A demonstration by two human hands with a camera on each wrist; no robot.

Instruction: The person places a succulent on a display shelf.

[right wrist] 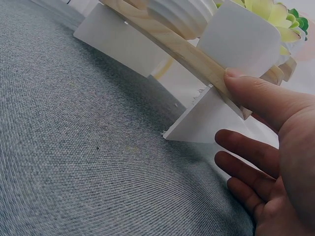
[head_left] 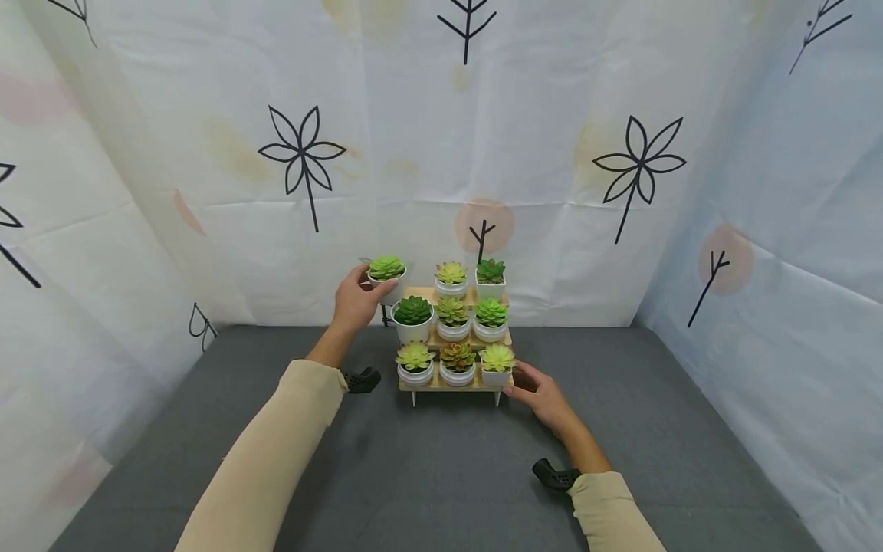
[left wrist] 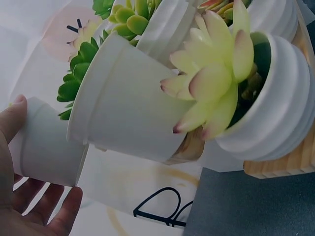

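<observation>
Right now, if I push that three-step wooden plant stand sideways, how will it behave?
The three-step wooden plant stand probably slides little on the grey fabric mat; its thin white legs may catch. Loaded high with white succulent pots, it could tip. The right hand steadies its corner.

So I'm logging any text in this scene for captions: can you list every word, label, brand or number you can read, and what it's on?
There is none to read.
Pots: plain white, no label or brand.
Wooden stand: bare wood, no marks.
Backdrop: only drawn leaf and twig shapes and pale dots, no letters or numbers.
Pot in the left hand: unmarked.
</observation>
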